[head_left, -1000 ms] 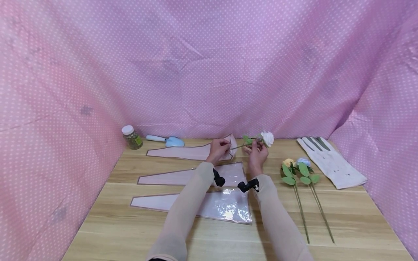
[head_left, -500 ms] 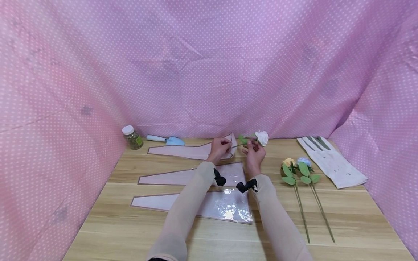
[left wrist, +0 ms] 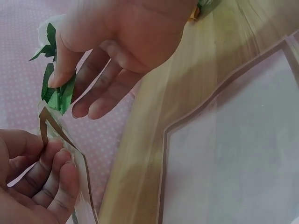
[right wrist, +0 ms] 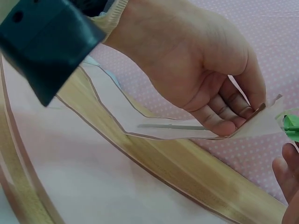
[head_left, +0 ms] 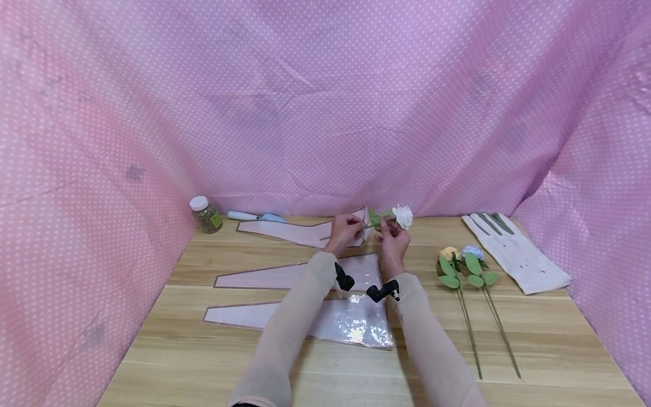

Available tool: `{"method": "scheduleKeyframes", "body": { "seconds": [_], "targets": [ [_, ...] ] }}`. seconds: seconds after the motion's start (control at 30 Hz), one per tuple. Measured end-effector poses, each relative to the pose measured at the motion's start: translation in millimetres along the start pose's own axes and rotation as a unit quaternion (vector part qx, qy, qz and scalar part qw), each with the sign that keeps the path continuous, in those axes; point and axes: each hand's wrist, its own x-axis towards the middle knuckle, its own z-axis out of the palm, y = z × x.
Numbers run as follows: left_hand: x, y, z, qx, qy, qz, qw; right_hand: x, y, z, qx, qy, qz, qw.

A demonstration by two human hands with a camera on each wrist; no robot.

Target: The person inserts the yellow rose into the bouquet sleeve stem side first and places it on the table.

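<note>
At the back of the table, my left hand (head_left: 347, 229) pinches the mouth edge of a clear flower sleeve (head_left: 285, 230) with a brown border. My right hand (head_left: 394, 242) pinches the white rose (head_left: 403, 217) by its stem and green leaves (left wrist: 58, 95), just outside that mouth. Part of the stem (right wrist: 173, 126) lies inside the sleeve, as the right wrist view shows. The bloom and leaves are outside it. Two more flat sleeves, a middle one (head_left: 264, 277) and a front one (head_left: 351, 325), lie nearer, partly under the left forearm.
A yellow rose (head_left: 450, 254) and a blue rose (head_left: 473, 252) lie to the right with stems toward the front. Beyond them is a white glove (head_left: 529, 265). A white-lidded jar (head_left: 205, 215) and a blue trowel (head_left: 244, 215) stand and lie at back left. A pink dotted cloth (head_left: 325, 113) encloses the table.
My right hand has moved left with the white rose, and its stem has slid deeper into the sleeve. The sleeve's narrow end has shifted right and up, covering part of the trowel.
</note>
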Motion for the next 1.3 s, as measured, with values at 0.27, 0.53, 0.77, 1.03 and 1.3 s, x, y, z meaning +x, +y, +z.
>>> {"method": "scheduleKeyframes", "body": {
  "seconds": [0.27,0.53,0.77,1.03,1.3],
  "targets": [
    [-1.3,1.4,1.7,-0.006,-0.007,-0.013,0.9999,-0.6,1.4,-0.7,-0.014,0.001,-0.002,1.0],
    [-2.4,4.7,2.5,-0.001,-0.008,-0.017,0.9998,-1.6,1.2,2.1,-0.036,0.001,-0.001,0.999],
    [-2.6,6.4,2.6,-0.01,-0.011,-0.014,0.9998,-1.2,-1.4,2.2,-0.015,0.003,0.019,1.0],
    [-2.9,5.7,2.3,-0.038,-0.01,-0.011,0.9992,-3.1,-9.7,3.6,0.058,0.018,0.026,0.998],
    [-3.3,8.0,3.4,-0.041,-0.007,-0.017,0.999,-3.0,-7.5,1.2,0.047,0.014,0.033,0.998]
  ]
}}
